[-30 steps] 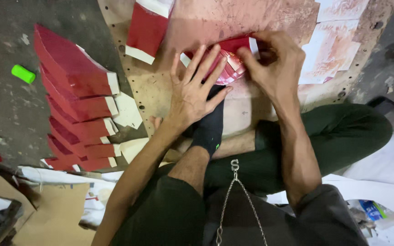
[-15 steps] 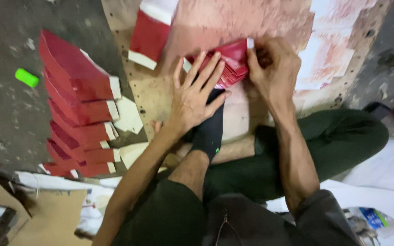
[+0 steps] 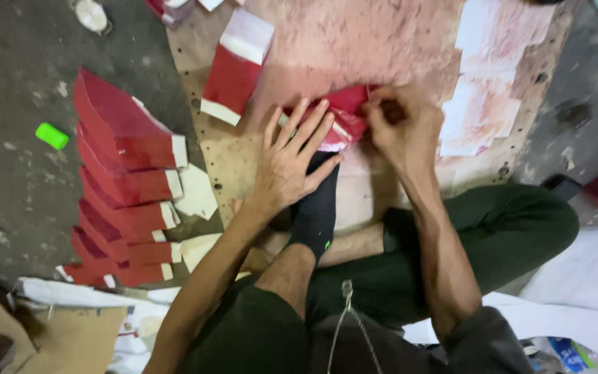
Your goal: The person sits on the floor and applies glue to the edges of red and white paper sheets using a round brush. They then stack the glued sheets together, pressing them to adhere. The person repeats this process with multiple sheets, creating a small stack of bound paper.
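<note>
board: perforated wooden board [image 3: 230,166] lies flat on the floor, stained pink-red toward the far end; reference for everything below
red piece: folded red-and-white paper piece [image 3: 344,121] lies on the board near its middle, just beyond the black-socked foot [image 3: 316,208]
left hand [image 3: 288,163]: flat, fingers spread wide, pressing the near-left part of the red piece onto the board; grips nothing
right hand [image 3: 403,128]: fingers curled narrow, pinching the right end of the red piece
hands: close together, both touching the same piece
second piece: red box blank with white ends [image 3: 237,66] lies on the board's far-left area, apart from the hands
stack: overlapping red folded pieces with white flaps [image 3: 122,180] lie on the floor just left of the board
green cap: small bright green cylinder [image 3: 52,136] on the floor, well left of the board, beyond the stack
paper sheets: pale pink-stained sheets [image 3: 482,104] on the board's right edge
legs: dark green trousers [image 3: 506,228] at the board's near edge
</note>
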